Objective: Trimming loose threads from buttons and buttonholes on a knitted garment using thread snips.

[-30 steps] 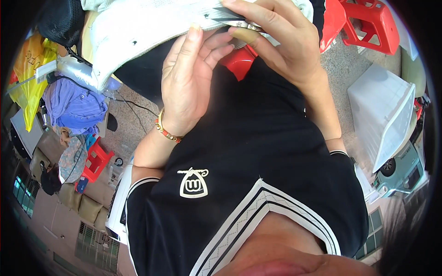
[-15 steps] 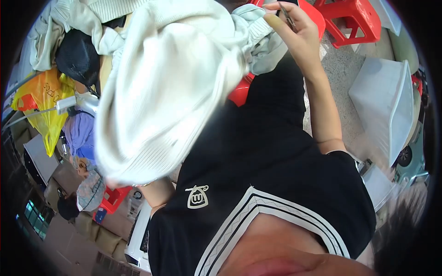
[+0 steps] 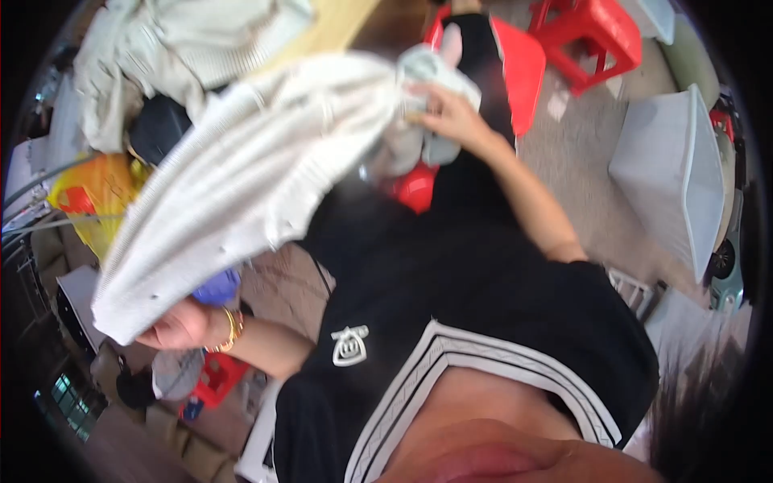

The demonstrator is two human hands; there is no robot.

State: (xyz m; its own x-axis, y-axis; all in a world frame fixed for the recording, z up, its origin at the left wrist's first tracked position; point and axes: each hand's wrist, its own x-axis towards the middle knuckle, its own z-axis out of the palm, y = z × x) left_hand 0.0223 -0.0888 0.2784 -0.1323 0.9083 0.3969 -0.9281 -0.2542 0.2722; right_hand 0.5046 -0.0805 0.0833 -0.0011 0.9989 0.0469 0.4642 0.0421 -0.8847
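A white knitted garment [image 3: 241, 185] with ribbed edges hangs stretched across my front, blurred by motion. At the lower left, my left hand [image 3: 183, 324] is closed on its ribbed edge, and part of the fingers is hidden behind the cloth. A gold bracelet [image 3: 232, 330] circles that wrist. Toward the upper middle, the garment narrows to a bunched part, and my right hand [image 3: 451, 121] has its bent fingers closed on the cloth there. Blur hides whether anything else is in that hand. Small holes or dark specks show along the garment's lower edge.
More pale knitted garments [image 3: 177, 48] lie heaped at the upper left, above a black bag [image 3: 159, 129] and a yellow plastic bag [image 3: 97, 197]. A red stool [image 3: 584, 40] stands at the upper right. Below it is a translucent white bin [image 3: 672, 173].
The garment has swung to the lower left and is drawn out flatter. My left hand has come into view. My right hand has moved down and left; the small metal tool in it no longer shows.
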